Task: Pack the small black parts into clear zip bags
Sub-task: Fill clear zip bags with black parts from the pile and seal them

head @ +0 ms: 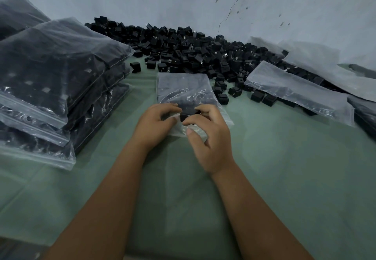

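One small black plastic block (188, 115) pinched by right hand (209, 137) fingers (192, 120), at mouth of clear zip bag (184, 88); left hand (155, 125) fingers grip the mouth edge; bag extends away beyond fingertips.

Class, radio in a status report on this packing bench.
Left hand holding bag mouth. Right hand pinching black part there. Nothing in the way.

Loose parts (189, 56): matt black plastic. Zip bags (50, 60): clear glossy plastic film, wrinkled, with glare. Table cover (284, 168): smooth green sheet, dull sheen. Wall (203, 1): rough, cracked, chipped paint.
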A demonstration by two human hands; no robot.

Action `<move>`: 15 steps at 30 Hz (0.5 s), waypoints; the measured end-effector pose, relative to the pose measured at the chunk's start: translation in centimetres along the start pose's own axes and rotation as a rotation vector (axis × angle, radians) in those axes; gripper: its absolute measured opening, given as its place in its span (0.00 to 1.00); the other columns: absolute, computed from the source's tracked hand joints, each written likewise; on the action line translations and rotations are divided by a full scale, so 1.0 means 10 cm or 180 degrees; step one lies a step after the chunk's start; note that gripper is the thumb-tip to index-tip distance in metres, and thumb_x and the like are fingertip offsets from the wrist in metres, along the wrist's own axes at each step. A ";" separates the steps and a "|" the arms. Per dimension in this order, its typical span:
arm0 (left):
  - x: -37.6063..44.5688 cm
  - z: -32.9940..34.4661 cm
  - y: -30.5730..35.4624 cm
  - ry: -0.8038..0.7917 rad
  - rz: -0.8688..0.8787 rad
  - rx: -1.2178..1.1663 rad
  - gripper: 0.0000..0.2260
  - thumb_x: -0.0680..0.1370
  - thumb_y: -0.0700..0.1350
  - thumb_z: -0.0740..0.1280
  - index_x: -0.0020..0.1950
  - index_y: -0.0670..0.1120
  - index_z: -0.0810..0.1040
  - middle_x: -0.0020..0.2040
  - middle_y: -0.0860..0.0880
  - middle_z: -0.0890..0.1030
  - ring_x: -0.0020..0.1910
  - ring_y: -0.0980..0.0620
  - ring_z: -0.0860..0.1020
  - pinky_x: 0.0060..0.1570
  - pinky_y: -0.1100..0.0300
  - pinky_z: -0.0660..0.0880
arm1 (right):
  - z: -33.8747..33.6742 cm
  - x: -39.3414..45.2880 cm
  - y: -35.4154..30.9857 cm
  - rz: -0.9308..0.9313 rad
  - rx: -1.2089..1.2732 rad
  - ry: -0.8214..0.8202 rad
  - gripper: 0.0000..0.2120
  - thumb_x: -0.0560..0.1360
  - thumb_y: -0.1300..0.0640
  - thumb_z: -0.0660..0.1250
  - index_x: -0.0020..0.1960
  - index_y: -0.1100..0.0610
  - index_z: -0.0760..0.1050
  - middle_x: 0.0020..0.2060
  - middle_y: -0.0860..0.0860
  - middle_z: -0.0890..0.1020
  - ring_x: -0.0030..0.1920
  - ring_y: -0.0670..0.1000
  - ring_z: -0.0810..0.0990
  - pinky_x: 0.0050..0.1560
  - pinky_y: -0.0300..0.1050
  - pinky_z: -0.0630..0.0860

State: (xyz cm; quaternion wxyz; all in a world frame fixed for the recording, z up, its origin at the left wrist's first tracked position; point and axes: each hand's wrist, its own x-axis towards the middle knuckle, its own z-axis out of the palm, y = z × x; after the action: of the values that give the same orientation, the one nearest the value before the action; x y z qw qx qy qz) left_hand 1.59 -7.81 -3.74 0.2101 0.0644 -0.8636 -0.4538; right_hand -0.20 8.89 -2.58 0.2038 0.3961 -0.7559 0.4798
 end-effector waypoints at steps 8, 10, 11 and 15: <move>-0.05 0.02 0.01 0.0378 0.0096 -0.0265 0.12 0.80 0.39 0.65 0.61 0.48 0.82 0.62 0.54 0.80 0.66 0.60 0.73 0.66 0.70 0.64 | 0.15 0.03 0.06 0.0344 -0.0908 -0.0827 0.09 0.73 0.53 0.64 0.48 0.53 0.82 0.50 0.51 0.76 0.48 0.53 0.76 0.47 0.50 0.75; -0.05 0.01 0.00 0.0417 0.0285 -0.0267 0.12 0.79 0.38 0.66 0.60 0.47 0.82 0.61 0.53 0.80 0.67 0.60 0.72 0.66 0.71 0.64 | 0.17 0.06 0.09 0.0386 -0.1169 -0.1006 0.13 0.75 0.52 0.63 0.56 0.52 0.80 0.54 0.53 0.76 0.53 0.54 0.75 0.53 0.50 0.73; -0.06 0.00 0.00 0.0394 0.0344 -0.0347 0.12 0.78 0.38 0.67 0.59 0.46 0.83 0.61 0.52 0.81 0.67 0.59 0.72 0.67 0.69 0.65 | 0.17 0.06 0.09 0.0419 -0.1273 -0.1110 0.15 0.75 0.51 0.63 0.60 0.50 0.78 0.56 0.53 0.75 0.54 0.54 0.74 0.56 0.50 0.72; -0.06 -0.05 0.06 0.0501 0.0103 -0.1399 0.15 0.71 0.43 0.64 0.55 0.49 0.83 0.60 0.53 0.81 0.64 0.60 0.75 0.61 0.67 0.71 | 0.16 0.05 0.09 0.0556 -0.1428 -0.1226 0.18 0.76 0.46 0.62 0.65 0.42 0.74 0.58 0.54 0.74 0.57 0.56 0.72 0.60 0.49 0.69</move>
State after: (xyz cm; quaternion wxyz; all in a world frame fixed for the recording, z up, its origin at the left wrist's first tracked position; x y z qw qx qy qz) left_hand 2.40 -7.70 -3.20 0.2930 0.0385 -0.7259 -0.6210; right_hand -1.13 7.44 -3.51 0.0970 0.3584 -0.8988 0.2328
